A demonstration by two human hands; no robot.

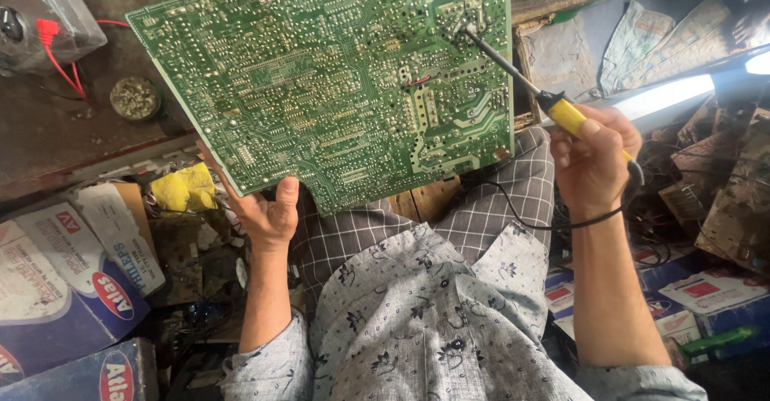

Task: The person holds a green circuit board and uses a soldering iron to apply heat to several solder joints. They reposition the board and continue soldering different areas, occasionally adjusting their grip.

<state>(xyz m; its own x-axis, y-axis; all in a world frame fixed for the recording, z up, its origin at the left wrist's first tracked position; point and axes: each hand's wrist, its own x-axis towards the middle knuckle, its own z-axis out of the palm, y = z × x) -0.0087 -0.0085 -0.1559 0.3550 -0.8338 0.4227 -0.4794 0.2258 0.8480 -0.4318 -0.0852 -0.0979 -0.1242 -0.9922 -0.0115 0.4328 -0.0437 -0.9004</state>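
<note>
In the head view, a large green circuit board (337, 80) was held up in front of the person, solder side toward the camera, tilted so its left end sat a little lower than its right. The left hand (269, 208) gripped it at the lower edge, beside a notch in that edge; the thumb pressed against the near face and the fingers were hidden behind the board, so the grip was pinching the board's bottom rim. To the right, just past the board's right edge and lower than its top corner, the right hand (593, 156) was pressed together around the yellow handle of a soldering iron (521, 76). The iron's dark shaft ran up and to the left from that grip, and its tip touched the board near the upper right corner. A thin black cord (553, 223) looped from the handle down across the checked cloth on the person's lap (497, 200). Behind the board lay a dark, grimy counter (56, 136) with a small round tin (135, 98) and red wires (60, 56) at the upper left. A yellow cloth (186, 188) sat below the board's left end, near printed cardboard boxes (72, 273). A lit tube lamp (666, 96) shone at the right, beside heaps of scrap boards (730, 200).
</note>
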